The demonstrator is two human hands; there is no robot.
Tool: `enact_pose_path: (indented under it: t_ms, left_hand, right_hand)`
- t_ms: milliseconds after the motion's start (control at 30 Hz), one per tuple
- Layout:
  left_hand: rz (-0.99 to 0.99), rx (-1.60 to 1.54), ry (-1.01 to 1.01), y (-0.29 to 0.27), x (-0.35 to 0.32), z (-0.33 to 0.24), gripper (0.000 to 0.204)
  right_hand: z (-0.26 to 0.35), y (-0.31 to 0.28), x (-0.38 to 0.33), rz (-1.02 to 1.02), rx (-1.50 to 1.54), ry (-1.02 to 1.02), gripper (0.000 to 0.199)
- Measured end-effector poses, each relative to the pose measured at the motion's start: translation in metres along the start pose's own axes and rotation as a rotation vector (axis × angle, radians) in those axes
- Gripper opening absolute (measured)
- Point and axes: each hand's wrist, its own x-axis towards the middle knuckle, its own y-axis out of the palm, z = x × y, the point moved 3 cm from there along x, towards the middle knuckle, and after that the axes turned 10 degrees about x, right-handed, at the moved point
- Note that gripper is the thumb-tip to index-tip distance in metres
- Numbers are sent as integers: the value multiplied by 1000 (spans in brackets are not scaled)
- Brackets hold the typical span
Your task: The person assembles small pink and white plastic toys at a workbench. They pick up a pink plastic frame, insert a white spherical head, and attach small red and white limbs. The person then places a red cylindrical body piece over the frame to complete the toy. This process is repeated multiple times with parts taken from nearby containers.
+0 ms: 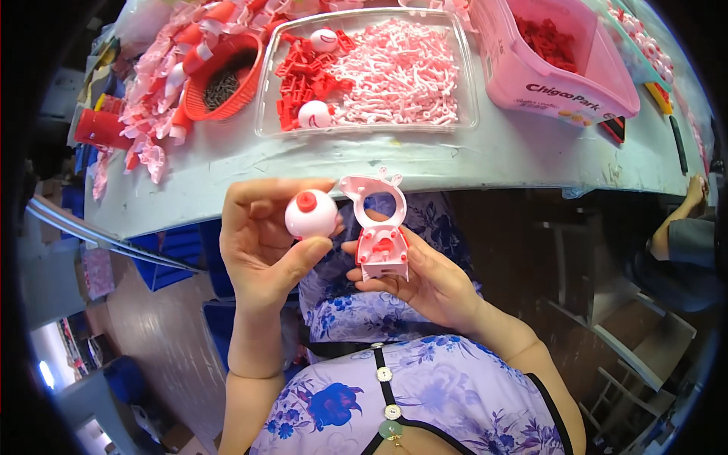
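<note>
The left hand is pinching a pale pink ball between thumb and fingers, its red knob facing up; the right hand is gripping a pink animal-shaped frame by its lower body, leaving the open ring clear; ball and frame are hanging apart, side by side, around the near edge of the counter; to handle them well, the left hand should be keeping to the ball's sides, and the right should be bracing the sturdier body, sparing the thin ring any squeeze; beyond them, a clear tray of red and pink pieces is lying back from that edge; a red basket is standing toward the counter's left end, a pink bin toward its right.
</note>
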Motion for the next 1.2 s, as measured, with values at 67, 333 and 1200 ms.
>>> enact_pose_path:
  t_ms: [67, 333, 1200]
  left_hand:
    - [11, -46, 34, 15, 7, -3, 51]
    - [26, 342, 284, 28, 11, 6, 49]
    - [-41, 915, 287, 37, 7, -1, 40]
  right_hand:
    - [2, -1, 1, 30, -9, -1, 66]
    - [5, 1, 2, 40, 14, -14, 69]
    - [-2, 1, 7, 21, -21, -104, 62]
